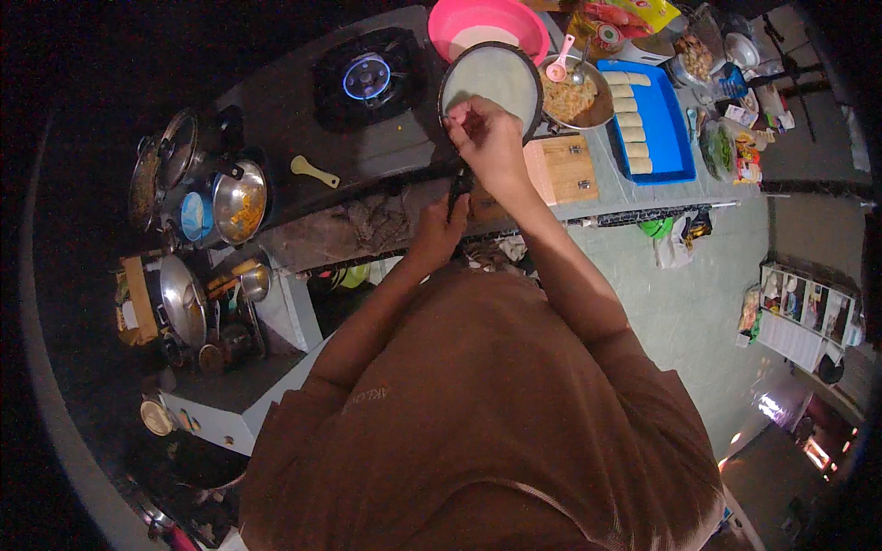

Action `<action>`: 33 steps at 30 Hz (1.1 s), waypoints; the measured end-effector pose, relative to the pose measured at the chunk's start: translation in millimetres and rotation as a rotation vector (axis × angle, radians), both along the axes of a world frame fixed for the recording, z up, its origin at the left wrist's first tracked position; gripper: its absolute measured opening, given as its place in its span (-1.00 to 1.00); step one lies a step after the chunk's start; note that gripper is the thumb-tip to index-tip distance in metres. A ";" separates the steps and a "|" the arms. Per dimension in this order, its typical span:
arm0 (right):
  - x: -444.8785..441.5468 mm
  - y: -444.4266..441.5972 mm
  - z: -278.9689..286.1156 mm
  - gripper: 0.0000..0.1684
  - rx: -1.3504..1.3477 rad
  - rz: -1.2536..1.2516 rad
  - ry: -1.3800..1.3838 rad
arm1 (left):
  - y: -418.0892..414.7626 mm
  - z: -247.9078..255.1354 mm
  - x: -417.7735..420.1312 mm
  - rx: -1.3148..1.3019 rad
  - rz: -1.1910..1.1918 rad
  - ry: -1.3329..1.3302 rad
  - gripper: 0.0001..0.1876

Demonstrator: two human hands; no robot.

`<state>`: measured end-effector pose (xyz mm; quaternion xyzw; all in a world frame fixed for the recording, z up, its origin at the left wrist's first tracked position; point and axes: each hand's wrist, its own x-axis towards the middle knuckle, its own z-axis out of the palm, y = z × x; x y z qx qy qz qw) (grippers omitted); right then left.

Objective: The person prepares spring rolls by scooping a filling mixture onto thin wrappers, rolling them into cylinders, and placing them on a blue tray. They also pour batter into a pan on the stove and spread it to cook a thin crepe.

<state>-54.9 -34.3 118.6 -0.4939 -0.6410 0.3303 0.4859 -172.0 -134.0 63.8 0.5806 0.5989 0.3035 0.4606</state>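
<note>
A round dark-rimmed frying pan (499,79) bears a thin pale crepe that covers its surface. My left hand (439,231) is closed around the pan's black handle (460,184). Over the near left edge of the pan is my right hand (486,138), thumb and fingertips brought together at the rim. Whether those fingertips pinch the crepe's edge is too small to tell. Beyond the pan stands a pink basin (448,27) with pale batter in it. Right of the pan, a metal bowl (579,96) holds a shredded filling, a pink measuring spoon (559,62) and a metal spoon (579,74).
A gas burner (367,77) burns with a blue flame at the left. A blue tray (661,131) holds several pale rolls along its left side. A wooden board (570,169) lies near the counter's front edge. A cream spatula (315,171) and several pots (240,200) are farther left.
</note>
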 end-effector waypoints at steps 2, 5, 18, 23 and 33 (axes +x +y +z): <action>-0.1 0.8 -1.9 -0.93 0.089 -0.058 -0.056 | 0.2 -5.0 -1.6 0.053 0.002 0.040 -0.66; 4.2 -3.8 1.1 -0.91 0.130 -0.115 -0.109 | -1.2 -5.1 -1.5 0.054 0.023 0.017 -0.66; 5.9 -11.3 -15.4 -0.89 -0.051 0.032 -0.059 | -8.8 -21.8 -9.1 0.055 0.015 0.231 -0.65; 19.1 -15.3 -33.0 -0.87 -0.034 0.029 -0.101 | -12.1 -7.8 -5.3 0.034 -0.002 0.253 -0.64; 125.6 -81.7 -127.1 -0.85 -0.222 -0.267 0.149 | -25.1 -11.2 -10.3 0.025 -0.085 0.458 -0.63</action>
